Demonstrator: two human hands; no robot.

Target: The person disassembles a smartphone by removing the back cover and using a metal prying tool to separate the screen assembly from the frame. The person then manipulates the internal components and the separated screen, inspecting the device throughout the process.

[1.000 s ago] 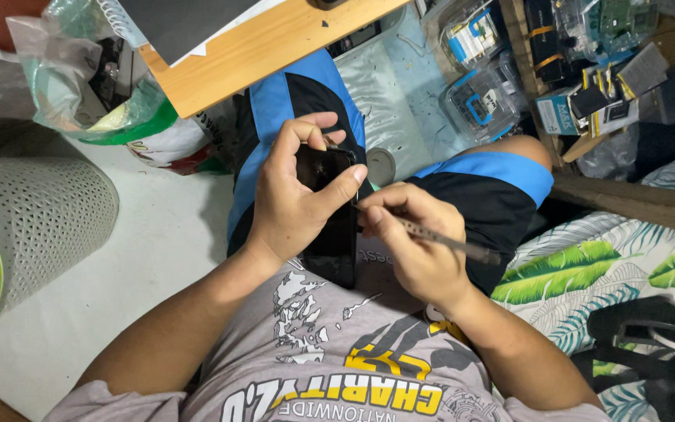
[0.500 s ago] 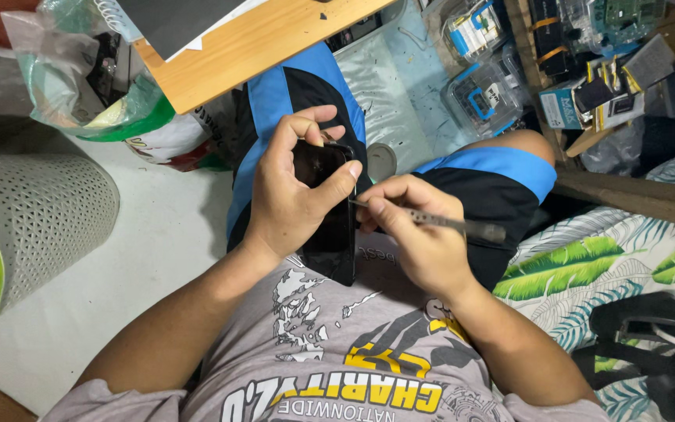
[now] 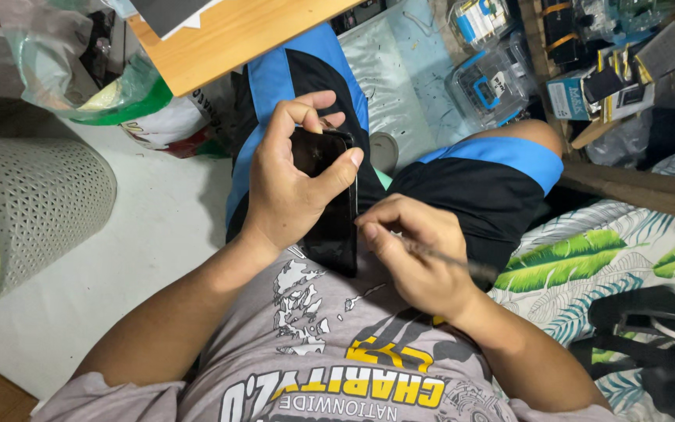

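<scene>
My left hand [image 3: 291, 184] grips a black smartphone [image 3: 336, 227] from the left side, thumb lying across its dark face and fingers curled over its top end. The phone stands over my lap, above blue and black shorts [image 3: 470, 180]. My right hand [image 3: 416, 262] is closed around a thin dark tool [image 3: 451, 259] whose shaft sticks out to the right. Its fingertips sit against the phone's right edge near the lower half. The tool's tip is hidden behind my fingers.
A wooden table edge [image 3: 236, 35] runs across the top. A plastic bag [image 3: 80, 70] and a perforated grey basket [image 3: 37, 203] are at the left. Clear boxes of small parts [image 3: 494, 78] lie beyond my knees. A leaf-print cushion [image 3: 587, 266] is at the right.
My right hand has slid down along the phone's right edge toward my body, the tool following. My left hand keeps the same hold on the phone.
</scene>
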